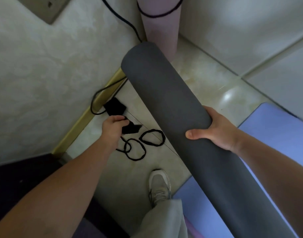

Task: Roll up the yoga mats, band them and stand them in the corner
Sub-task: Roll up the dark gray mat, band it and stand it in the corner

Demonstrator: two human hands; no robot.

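A rolled dark grey yoga mat (173, 107) runs diagonally from the lower right up toward the corner. My right hand (214, 131) grips it around the middle, thumb across the front. My left hand (113, 127) reaches down to the floor and pinches a black strap (130, 128). Loose black bands (153, 137) lie on the tiles beside it. A rolled pink mat (160, 30) stands upright in the corner with a black band (155, 13) around it.
A blue mat (276, 134) lies flat on the floor at right. A black power adapter (114, 106) and cable (95, 98) sit by the gold skirting. My shoe (159, 184) stands on the tiles. A wall socket (44, 7) is at upper left.
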